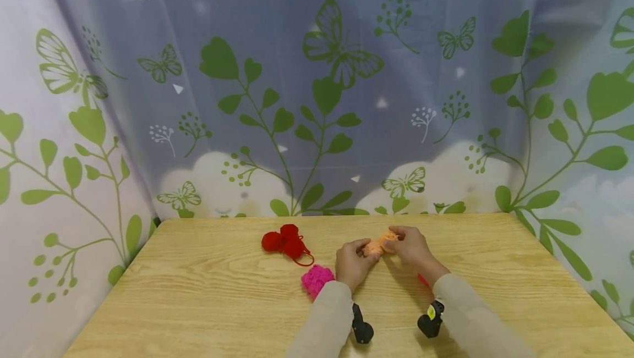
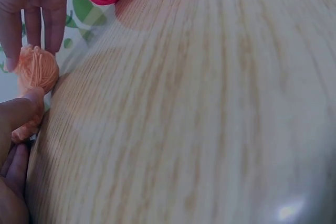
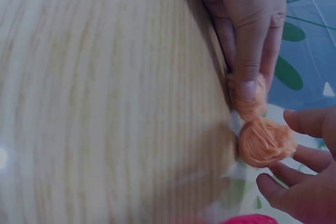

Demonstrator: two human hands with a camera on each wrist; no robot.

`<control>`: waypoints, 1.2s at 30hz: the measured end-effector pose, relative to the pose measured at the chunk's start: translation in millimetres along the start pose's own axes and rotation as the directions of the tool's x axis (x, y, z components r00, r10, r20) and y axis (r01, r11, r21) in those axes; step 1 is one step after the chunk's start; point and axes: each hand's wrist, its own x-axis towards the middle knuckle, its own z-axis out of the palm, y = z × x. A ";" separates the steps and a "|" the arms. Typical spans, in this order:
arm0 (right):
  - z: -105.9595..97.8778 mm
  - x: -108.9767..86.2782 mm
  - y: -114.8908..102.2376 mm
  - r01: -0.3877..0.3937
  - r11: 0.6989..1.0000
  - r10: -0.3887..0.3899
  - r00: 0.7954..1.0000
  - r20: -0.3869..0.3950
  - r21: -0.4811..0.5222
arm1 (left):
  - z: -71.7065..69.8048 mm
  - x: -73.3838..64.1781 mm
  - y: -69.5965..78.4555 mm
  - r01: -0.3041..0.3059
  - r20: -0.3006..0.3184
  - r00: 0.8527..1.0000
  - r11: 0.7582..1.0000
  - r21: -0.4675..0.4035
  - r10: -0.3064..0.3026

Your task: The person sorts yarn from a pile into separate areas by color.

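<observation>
Two small orange yarn balls lie side by side, touching, towards the back right of the table. My left hand [image 1: 351, 264] pinches the left orange yarn ball [image 3: 249, 98], its thumb pressed on top. Around the right orange yarn ball [image 2: 39, 69] is my right hand [image 1: 410, 245], fingers spread and fairly straight, the tips at its edge. The right wrist view shows that ball [image 3: 265, 142] between the spread fingers, not squeezed. Beside my left wrist sits a bright pink yarn ball [image 1: 317, 280], partly hidden by the sleeve.
Several red yarn balls [image 1: 284, 241] lie clustered at the back left, a loose strand looping out. A red piece [image 1: 423, 280] shows by my right wrist, mostly hidden. Behind the wooden table [image 1: 208, 297] hangs a printed curtain [image 1: 262, 99].
</observation>
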 end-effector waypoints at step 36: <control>-74.6 -88.1 47.4 0.094 0.993 -0.092 0.995 0.033 -0.067 | -0.1 -2.2 2.1 0.002 -0.004 1.000 1.000 -0.009 -0.002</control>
